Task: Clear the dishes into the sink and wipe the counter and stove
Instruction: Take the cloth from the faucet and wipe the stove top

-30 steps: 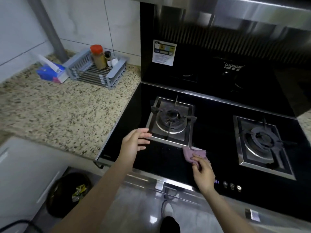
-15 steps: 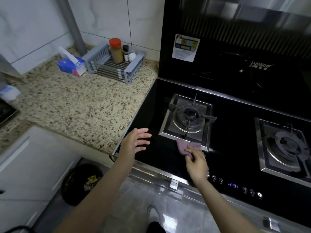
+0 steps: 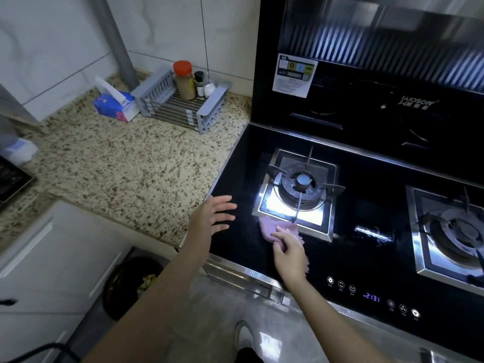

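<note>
Pink cloth (image 3: 272, 227) sits mid-frame under our right hand (image 3: 289, 251), pressed onto the black stove (image 3: 366, 213) at the left burner's (image 3: 301, 184) front edge. Left hand (image 3: 209, 218) hovers empty, fingers spread. Counter (image 3: 125, 163) shows no dishes; stove wiping appears underway, right side likely remaining.

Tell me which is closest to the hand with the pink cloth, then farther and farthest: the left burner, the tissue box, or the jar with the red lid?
From the right hand:
1. Left burner, just behind it on the stove.
2. Red-lidded jar, in the back rack.
3. Tissue box, far left on the counter.
</note>
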